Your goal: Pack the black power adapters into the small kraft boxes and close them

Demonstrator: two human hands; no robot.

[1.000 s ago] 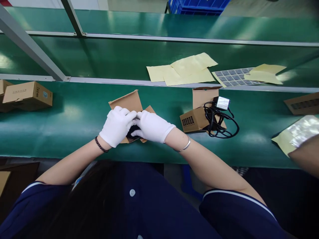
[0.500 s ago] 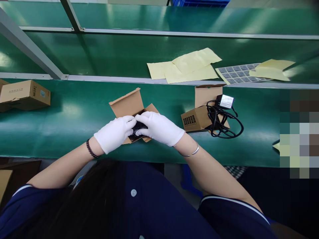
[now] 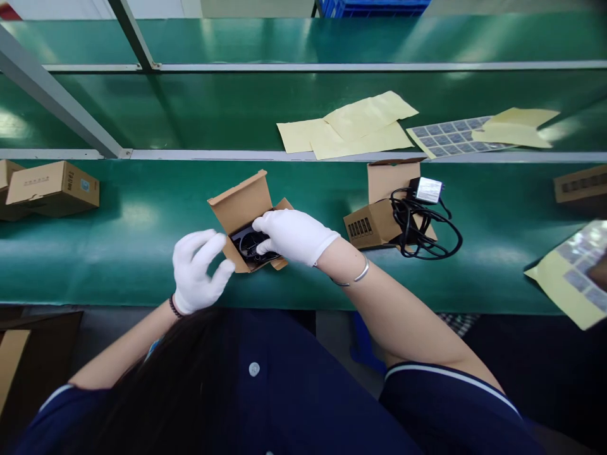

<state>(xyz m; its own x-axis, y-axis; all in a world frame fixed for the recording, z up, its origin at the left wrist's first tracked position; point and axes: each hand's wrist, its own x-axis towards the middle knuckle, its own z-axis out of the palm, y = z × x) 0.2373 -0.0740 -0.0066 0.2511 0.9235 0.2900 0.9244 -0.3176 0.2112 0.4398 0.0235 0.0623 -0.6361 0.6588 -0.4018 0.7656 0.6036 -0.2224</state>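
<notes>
An open cardboard box (image 3: 246, 203) stands in front of me, its lid flap raised at the back. Black cable (image 3: 249, 243) and other dark contents lie inside it. My gloved right hand (image 3: 294, 236) reaches over the box's right side, fingers curled down onto the black contents; what the fingertips grip, if anything, is hidden. Left of the box, my gloved left hand (image 3: 200, 268) is raised with its fingers apart and nothing in them. Further right, a second open box (image 3: 372, 225) has a bundled black cable (image 3: 422, 227) and a black adapter with a silver label (image 3: 429, 190) on it.
Closed cartons (image 3: 54, 188) sit at the far left. Yellow backing sheets (image 3: 365, 126) and a label sheet (image 3: 450, 138) lie beyond the bench's metal rail (image 3: 199, 155). At the right edge are another carton (image 3: 581, 185) and a sheet of labels (image 3: 578, 272) near a person's hand.
My left hand has left the box, moved left and opened. My right hand stays at the box contents. The view has shifted slightly, and the label sheet at the right now shows.
</notes>
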